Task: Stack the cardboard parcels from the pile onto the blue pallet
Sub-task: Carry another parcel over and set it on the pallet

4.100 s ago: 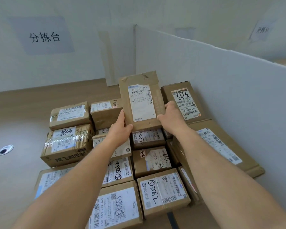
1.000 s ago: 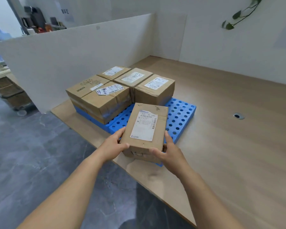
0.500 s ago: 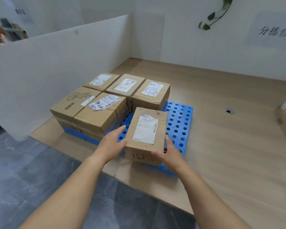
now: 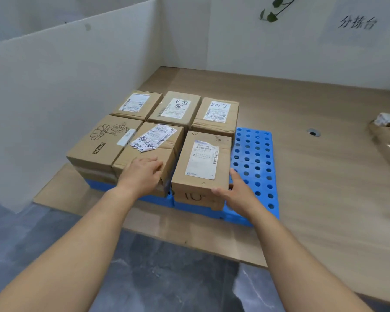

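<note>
A cardboard parcel (image 4: pixel 203 163) with a white label now sits on the blue pallet (image 4: pixel 253 158), at the front, right of a parcel with a crumpled label (image 4: pixel 152 145). My right hand (image 4: pixel 236 192) touches its front right corner with fingers along the side. My left hand (image 4: pixel 142 174) rests flat on the front of the crumpled-label parcel. Behind stand several more parcels, among them one with a flower drawing (image 4: pixel 101 143) and a back row of three (image 4: pixel 176 108).
A white partition board (image 4: pixel 54 86) stands along the left of the wooden platform (image 4: pixel 324 176). The pallet's right strip of holes is bare. More taped parcels (image 4: pixel 387 140) lie at the right edge. Grey floor lies below the platform's near edge.
The parcel carried from the pile has been set down on the pallet beside the crumpled-label parcel. My left hand let go of it and moved onto that neighbouring parcel.
</note>
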Motion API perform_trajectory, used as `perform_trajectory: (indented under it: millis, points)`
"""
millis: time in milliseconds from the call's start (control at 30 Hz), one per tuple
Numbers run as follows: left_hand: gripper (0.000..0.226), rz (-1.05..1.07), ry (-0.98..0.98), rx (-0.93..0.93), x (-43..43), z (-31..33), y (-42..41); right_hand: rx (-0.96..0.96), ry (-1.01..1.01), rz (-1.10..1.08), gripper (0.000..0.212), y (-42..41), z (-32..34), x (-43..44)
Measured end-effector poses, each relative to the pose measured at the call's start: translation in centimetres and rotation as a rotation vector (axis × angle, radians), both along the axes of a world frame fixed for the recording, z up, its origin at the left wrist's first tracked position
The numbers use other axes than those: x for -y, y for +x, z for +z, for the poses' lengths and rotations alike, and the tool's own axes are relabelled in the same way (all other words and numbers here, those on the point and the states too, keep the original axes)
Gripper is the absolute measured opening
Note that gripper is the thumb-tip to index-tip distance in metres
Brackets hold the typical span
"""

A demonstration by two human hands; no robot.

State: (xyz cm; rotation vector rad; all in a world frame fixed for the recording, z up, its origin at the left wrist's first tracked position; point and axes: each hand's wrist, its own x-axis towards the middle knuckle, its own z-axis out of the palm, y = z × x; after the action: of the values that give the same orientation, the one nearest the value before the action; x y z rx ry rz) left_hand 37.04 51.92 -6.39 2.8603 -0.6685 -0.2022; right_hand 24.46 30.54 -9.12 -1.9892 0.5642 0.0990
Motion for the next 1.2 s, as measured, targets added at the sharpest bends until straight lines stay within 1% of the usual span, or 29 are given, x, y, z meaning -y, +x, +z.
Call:
perform_trajectory:
  millis: [67,167,333,467,600,667,733,800,900,1033,1200]
  points:
    - [0.043,-0.019,-0.003,0.011,-0.3,0.0,0.1,0.005,-0.002,-0.011,0.065,0.5,0.1,-0.6]
    - [0.043,-0.036,0.005,0.011,-0.5,0.0,0.3,0.008,0.010,-0.034,0.063,1.0,0.2,-1.1]
    - [0.042,-0.064,0.025,0.015,-0.5,0.2,0.3,-0.007,-0.006,-0.037,0.067,1.0,0.5,-1.4]
    - [0.043,-0.080,0.024,0.011,-0.6,0.3,0.3,-0.030,-0.025,-0.041,0.077,1.2,0.5,-1.5]
    - [0.042,-0.087,0.028,-0.008,-0.7,0.6,0.6,-0.023,-0.038,-0.055,0.072,1.3,0.4,-1.5]
    - [0.040,-0.085,0.028,-0.020,-0.6,0.9,0.6,-0.033,-0.071,-0.052,0.075,1.3,0.6,-1.4]
    - [0.042,-0.075,0.000,-0.025,-0.4,1.2,0.4,-0.058,-0.137,-0.060,0.085,1.2,1.2,-1.3]
    - [0.045,-0.054,-0.070,-0.007,0.1,1.6,0.1,-0.035,-0.229,-0.072,0.087,1.1,1.7,-1.1]
    - [0.044,-0.056,-0.205,0.057,1.2,2.2,-0.9,0.017,-0.401,-0.101,0.076,0.6,2.6,-0.9]
    - [0.043,-0.151,-0.331,0.141,3.8,2.3,-2.9,0.091,-0.597,-0.158,0.055,-0.7,4.0,-1.1]
    - [0.042,-0.326,-0.428,0.181,7.9,1.9,-6.5,0.087,-0.756,-0.205,0.046,-3.3,4.9,-0.3]
